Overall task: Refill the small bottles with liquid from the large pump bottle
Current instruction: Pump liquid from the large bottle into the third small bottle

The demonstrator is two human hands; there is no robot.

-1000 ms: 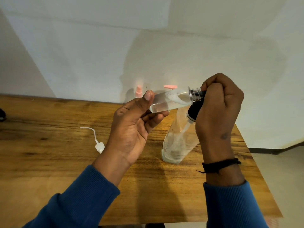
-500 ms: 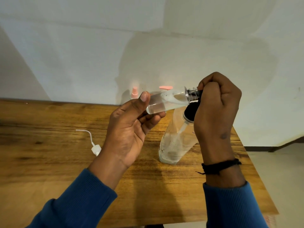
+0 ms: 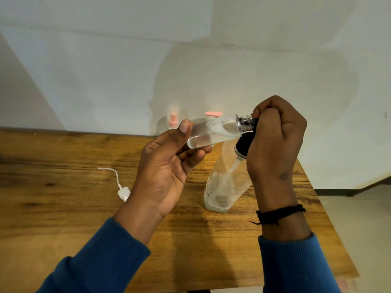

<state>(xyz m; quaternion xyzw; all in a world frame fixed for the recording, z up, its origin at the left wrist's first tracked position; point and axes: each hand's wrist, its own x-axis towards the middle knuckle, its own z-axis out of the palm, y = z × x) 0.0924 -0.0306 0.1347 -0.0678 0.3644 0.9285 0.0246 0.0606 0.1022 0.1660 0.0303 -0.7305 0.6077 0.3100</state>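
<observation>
We see a wooden table [image 3: 63, 208] bearing a large clear bottle [image 3: 222, 187], a white pump head [image 3: 123, 192] and a pink-capped bottle [image 3: 173, 121] by the wall

Soft, fairly dim indoor light falls from behind and above the person, throwing a broad grey shadow of head and arms onto the wall [image 3: 243, 66] and a darker patch across the near middle of the surface [image 3: 63, 208]. The pink bottle [image 3: 173, 120] at the far edge looks hazy. Wide-angle bending curves the surface's edges. No harsh glare shows.
</observation>
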